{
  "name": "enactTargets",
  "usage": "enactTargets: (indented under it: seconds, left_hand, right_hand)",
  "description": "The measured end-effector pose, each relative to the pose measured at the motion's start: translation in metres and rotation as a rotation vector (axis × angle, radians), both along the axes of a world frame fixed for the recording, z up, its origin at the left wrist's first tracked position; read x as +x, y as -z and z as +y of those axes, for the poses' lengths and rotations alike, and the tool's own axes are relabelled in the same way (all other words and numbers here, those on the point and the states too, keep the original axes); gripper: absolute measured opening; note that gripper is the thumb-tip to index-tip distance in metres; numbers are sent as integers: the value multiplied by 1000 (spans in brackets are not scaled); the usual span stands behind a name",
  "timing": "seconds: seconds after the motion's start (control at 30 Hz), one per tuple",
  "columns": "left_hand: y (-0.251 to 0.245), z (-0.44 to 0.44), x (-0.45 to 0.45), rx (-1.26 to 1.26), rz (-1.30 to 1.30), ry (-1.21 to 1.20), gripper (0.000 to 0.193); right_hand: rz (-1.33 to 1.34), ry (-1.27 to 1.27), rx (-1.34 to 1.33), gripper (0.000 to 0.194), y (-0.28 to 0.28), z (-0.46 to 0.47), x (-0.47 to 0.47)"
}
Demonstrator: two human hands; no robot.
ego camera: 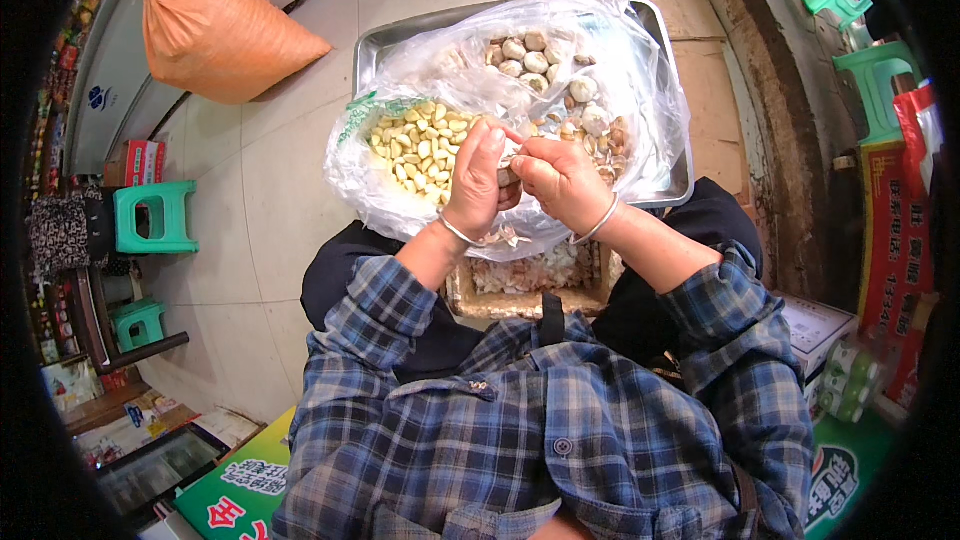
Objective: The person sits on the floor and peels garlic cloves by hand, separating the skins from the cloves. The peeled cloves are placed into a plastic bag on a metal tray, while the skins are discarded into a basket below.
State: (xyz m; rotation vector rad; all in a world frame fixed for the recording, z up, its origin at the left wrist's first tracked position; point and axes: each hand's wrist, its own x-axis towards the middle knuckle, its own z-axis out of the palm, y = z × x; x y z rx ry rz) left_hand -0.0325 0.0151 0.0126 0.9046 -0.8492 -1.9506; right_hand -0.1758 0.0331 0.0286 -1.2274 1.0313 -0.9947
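Between my two hands is a garlic bulb [508, 174], partly hidden by the fingers. My left hand [480, 178] wraps around it from the left, thumb raised. The fingers of my right hand [559, 178] pinch at its papery skin from the right. Peeled garlic cloves [424, 146] lie heaped in a clear plastic bag [352, 172] just left of my hands. Whole garlic bulbs [535, 62] sit farther off in the plastic, and loose unpeeled cloves [611, 142] are to the right. Beneath the bags is a metal tray [679, 187].
A box of garlic skins [525, 307] stands between my knees. An orange sack [225, 37] rests on the tiled floor at far left, with green plastic stools [156, 217] nearer. Flattened cardboard [690, 90] lies to the right, beside a raised ledge [765, 90].
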Motion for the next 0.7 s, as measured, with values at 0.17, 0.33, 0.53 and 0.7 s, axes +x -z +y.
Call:
enactTargets:
  seconds: [0.17, 0.33, 0.53, 0.7]
  left_hand:
    - [-18, -6, 6, 189, 138, 98, 27]
    - [-9, -19, 14, 170, 336, 97, 30]
    - [-7, -21, 17, 84, 324, 47, 28]
    - [-9, -27, 32, 147, 532, 20, 27]
  right_hand:
    - [-253, -117, 317, 23, -20, 0, -11]
    - [-499, -190, 488, 26, -26, -2, -16]
    - [-323, -323, 381, 20, -19, 3, -20]
    - [-138, -308, 346, 21, -12, -4, -25]
